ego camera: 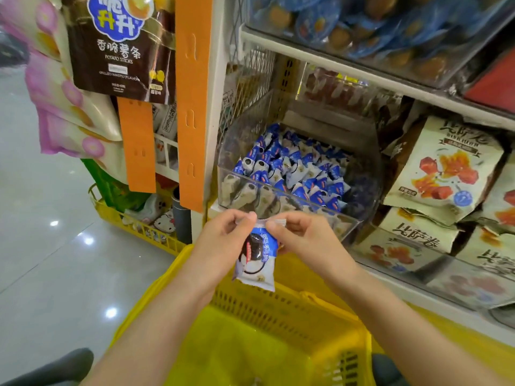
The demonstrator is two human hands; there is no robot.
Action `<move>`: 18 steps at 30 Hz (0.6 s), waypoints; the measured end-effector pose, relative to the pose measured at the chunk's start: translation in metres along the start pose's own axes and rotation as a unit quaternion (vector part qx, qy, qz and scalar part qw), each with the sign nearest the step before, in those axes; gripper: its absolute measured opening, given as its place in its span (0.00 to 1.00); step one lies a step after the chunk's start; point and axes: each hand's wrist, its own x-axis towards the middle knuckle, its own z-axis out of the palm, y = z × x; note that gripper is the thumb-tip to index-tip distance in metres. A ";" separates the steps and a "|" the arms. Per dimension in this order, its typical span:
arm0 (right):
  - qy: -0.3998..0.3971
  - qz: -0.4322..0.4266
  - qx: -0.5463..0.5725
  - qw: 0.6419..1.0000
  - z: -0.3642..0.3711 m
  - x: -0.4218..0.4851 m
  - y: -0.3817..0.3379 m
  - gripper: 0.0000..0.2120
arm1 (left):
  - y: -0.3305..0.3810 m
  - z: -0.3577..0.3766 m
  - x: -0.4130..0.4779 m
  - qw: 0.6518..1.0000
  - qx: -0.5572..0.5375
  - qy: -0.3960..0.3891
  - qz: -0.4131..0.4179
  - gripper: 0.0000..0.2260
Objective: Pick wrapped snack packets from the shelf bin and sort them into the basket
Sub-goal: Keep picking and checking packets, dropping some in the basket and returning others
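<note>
— Over the far rim of the yellow basket (pixel 267 307), where does the packet (pixel 256 260) hang?
— Straight down, long axis nearly upright, below both pinches: left grip (pixel 223 235) and right grip (pixel 301 235) each nip its top seal, equally near. The basket's opening lies below, toward the person.
— Any writing?
— Its blue-white print is too blurred. Left of the shelf bin (pixel 278 195), a brown bag (pixel 119 51) reads "POTATO STICKS".
</note>
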 end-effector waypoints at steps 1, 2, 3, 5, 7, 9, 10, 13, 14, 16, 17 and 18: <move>0.007 0.005 0.016 1.000 0.002 -0.002 0.004 0.05 | -0.001 0.002 -0.001 1.000 0.005 -0.002 0.006 0.08; 0.012 0.010 0.032 0.999 0.004 -0.003 0.007 0.05 | -0.003 0.004 -0.002 1.000 0.019 -0.003 0.011 0.07; 0.016 0.013 0.048 0.999 0.005 -0.004 0.010 0.05 | -0.005 0.005 -0.002 0.999 0.038 -0.003 0.015 0.07; 0.026 0.003 0.049 0.998 0.005 -0.006 0.014 0.05 | -0.008 0.007 -0.002 0.998 0.067 0.004 0.020 0.07; 0.054 -0.059 -0.063 0.995 0.003 -0.007 0.018 0.04 | -0.012 0.006 -0.001 0.998 0.063 0.010 0.012 0.10; 0.086 -0.147 -0.206 0.963 0.000 -0.009 0.021 0.04 | -0.012 0.007 -0.001 0.999 0.042 -0.001 -0.016 0.12; 0.100 -0.197 -0.262 0.940 -0.002 -0.010 0.022 0.05 | -0.013 0.008 -0.001 0.999 0.032 -0.009 -0.030 0.11; 0.108 -0.282 -0.352 0.886 -0.006 -0.012 0.024 0.07 | -0.012 0.011 -0.002 0.998 0.004 -0.029 -0.051 0.09; 0.107 -0.278 -0.346 0.890 -0.006 -0.013 0.024 0.07 | -0.011 0.011 -0.003 0.998 0.000 -0.032 -0.049 0.09; 0.108 -0.214 -0.252 0.938 -0.006 -0.015 0.021 0.05 | -0.011 0.013 -0.004 0.999 -0.006 -0.036 -0.039 0.07; 0.107 -0.164 -0.182 0.963 -0.006 -0.015 0.020 0.03 | -0.010 0.013 -0.005 0.999 -0.010 -0.036 -0.035 0.06; 0.110 -0.115 -0.115 0.981 -0.006 -0.015 0.019 0.04 | -0.011 0.012 -0.005 0.999 -0.011 -0.037 -0.034 0.05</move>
